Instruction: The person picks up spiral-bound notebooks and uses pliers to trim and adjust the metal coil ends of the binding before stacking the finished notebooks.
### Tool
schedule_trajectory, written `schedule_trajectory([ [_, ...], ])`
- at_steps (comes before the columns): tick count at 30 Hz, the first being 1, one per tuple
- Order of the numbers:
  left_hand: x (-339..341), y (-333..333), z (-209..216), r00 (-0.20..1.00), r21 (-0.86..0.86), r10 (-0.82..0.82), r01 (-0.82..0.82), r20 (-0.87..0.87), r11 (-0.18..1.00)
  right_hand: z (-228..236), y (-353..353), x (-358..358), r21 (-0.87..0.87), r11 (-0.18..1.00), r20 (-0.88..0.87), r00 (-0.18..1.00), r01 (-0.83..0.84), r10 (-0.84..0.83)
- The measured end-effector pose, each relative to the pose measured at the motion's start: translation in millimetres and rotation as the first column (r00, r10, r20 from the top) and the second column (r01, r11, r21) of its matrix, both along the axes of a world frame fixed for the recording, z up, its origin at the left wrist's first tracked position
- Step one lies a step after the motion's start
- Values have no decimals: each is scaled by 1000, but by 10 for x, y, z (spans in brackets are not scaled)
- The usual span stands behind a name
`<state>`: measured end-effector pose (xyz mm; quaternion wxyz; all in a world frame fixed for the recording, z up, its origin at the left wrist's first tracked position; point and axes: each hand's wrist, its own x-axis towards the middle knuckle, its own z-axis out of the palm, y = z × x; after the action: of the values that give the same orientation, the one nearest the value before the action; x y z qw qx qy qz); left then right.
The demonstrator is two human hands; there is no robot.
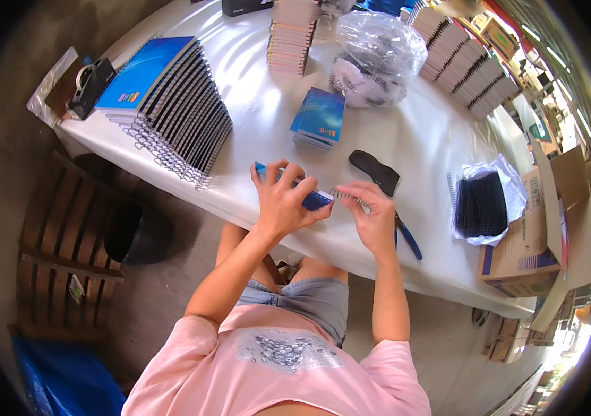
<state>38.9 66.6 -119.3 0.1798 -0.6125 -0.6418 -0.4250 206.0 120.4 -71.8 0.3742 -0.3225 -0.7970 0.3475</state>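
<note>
My left hand (283,195) grips a small blue notebook (317,200) from above, near the front edge of the table. My right hand (373,215) pinches a dark spiral binding coil (352,198) at the notebook's right end. I cannot tell how far the coil runs into the pages. Just beyond the hands lies a short stack of small blue notebooks (318,118). Right of that is a black pouch-like item (374,170). Pliers with blue handles (409,239) lie beside my right wrist, partly hidden by it.
A tall stack of spiral-bound blue notebooks (170,104) stands at left, near a tape dispenser (91,87). Black coils (481,203) rest on white wrapping by a cardboard box (526,239) at right. Behind are a clear plastic bag (377,59) and more notebook stacks (290,41).
</note>
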Motion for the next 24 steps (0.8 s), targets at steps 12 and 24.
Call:
schedule_trajectory([
  [12, -23, -29, 34, 1000, -48, 20, -20, -4, 999, 50, 42, 60, -481, 867, 30, 986, -130, 164],
  [24, -148, -56, -32, 992, -78, -103, 97, -73, 992, 106, 158, 186, -454, 859, 102, 945, -234, 312],
])
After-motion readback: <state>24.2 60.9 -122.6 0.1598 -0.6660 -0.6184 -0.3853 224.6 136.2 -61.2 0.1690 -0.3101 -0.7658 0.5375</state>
